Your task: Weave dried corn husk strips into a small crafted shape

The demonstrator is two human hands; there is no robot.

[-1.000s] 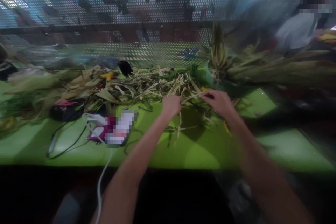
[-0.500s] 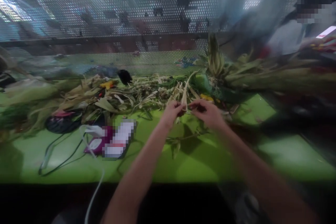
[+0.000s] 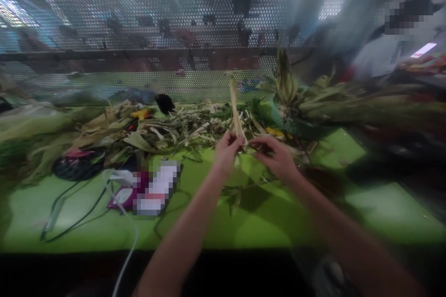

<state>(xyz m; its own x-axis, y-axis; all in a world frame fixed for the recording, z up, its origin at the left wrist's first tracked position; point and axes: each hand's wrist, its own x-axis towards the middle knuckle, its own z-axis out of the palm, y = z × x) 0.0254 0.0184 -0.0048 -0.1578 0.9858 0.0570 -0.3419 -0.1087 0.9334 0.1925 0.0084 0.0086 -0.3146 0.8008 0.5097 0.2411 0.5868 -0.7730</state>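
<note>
My left hand (image 3: pixel 226 149) is closed in a pinch on the lower end of a long, pale, dried leaf strip (image 3: pixel 234 102), like a corn husk. The strip stands nearly upright above my fingers. Close by on the right, my right hand (image 3: pixel 275 152) has its fingertips pressed together beside the strip's base; what they grip is too small to make out. Pale scraps hang just below my fingers. Behind both hands lies a heap of dry leaf strips and trimmings (image 3: pixel 188 125). A small leafy sprig (image 3: pixel 234 197) lies on the green tabletop (image 3: pixel 265 222) beneath them.
At left are a phone (image 3: pixel 158 190), a purple packet (image 3: pixel 120 197), a white cable (image 3: pixel 130 246) and a dark pouch with a looped cord (image 3: pixel 78 165). A leafy bundle (image 3: pixel 286 79) stands upright at back right. A perforated screen (image 3: pixel 139 23) rises behind; a person (image 3: pixel 378 55) is at far right.
The leaf strip has swung from leaning right to nearly upright, tipped slightly left. Both hands remain close together in almost the same place. The view has shifted slightly.
</note>
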